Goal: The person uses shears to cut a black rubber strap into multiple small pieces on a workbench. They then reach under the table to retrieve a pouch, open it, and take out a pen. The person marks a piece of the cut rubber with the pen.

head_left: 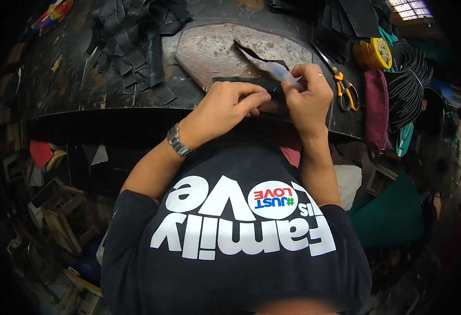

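Note:
My left hand (222,109), below a wristwatch (176,140), has its fingers curled together over a dark, flat strip (264,83) along the near edge of a worn grey slab (201,44). Between thumb and fingers, my right hand (310,94) pinches a thin, pale, crinkled strip (270,65) with a bluish patch. This pale piece rises from the slab in a twisted curve, its underside dark. Whether it is joined to the flat strip beneath is hidden by my hands.
Black cut strips (136,47) lie heaped at the left, with more black pieces (348,23) at the back right. Orange-handled scissors (346,92), a yellow tub (373,54), a maroon zip pouch (376,110) and a bundle of black cords (409,84) sit at the right.

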Available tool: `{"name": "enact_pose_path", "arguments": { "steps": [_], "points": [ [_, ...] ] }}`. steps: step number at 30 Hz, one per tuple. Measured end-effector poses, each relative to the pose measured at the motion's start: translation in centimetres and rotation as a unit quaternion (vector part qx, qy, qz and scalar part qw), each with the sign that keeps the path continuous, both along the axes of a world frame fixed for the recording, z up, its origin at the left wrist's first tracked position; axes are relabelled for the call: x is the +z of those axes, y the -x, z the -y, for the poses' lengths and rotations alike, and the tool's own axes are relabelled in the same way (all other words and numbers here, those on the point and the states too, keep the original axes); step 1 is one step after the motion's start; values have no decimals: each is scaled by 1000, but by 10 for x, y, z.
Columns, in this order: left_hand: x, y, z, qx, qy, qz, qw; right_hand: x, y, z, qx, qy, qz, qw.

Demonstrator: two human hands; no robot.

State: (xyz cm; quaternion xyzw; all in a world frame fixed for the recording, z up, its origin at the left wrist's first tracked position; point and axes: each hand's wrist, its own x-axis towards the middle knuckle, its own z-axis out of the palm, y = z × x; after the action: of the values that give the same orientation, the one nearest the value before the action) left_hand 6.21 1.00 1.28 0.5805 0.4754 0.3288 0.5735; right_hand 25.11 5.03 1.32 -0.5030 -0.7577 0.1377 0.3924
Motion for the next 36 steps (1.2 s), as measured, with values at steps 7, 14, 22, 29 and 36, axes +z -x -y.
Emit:
{"name": "enact_pose_path", "arguments": {
  "steps": [7,14,22,29,36],
  "points": [
    [-19,-15,-1,75,87,286,951,9,8,18,178,-90,-62,978],
    [-28,-16,7,113,19,322,940,16,8,45,165,168,-244,941],
    [-24,-21,12,125,32,378,917,19,3,45,125,115,-205,964],
    [-32,-19,14,106,6,373,922,15,-2,43,144,141,-268,942],
    [-31,-18,16,91,-23,325,941,12,-10,43,159,218,-369,889]
  ]
}}
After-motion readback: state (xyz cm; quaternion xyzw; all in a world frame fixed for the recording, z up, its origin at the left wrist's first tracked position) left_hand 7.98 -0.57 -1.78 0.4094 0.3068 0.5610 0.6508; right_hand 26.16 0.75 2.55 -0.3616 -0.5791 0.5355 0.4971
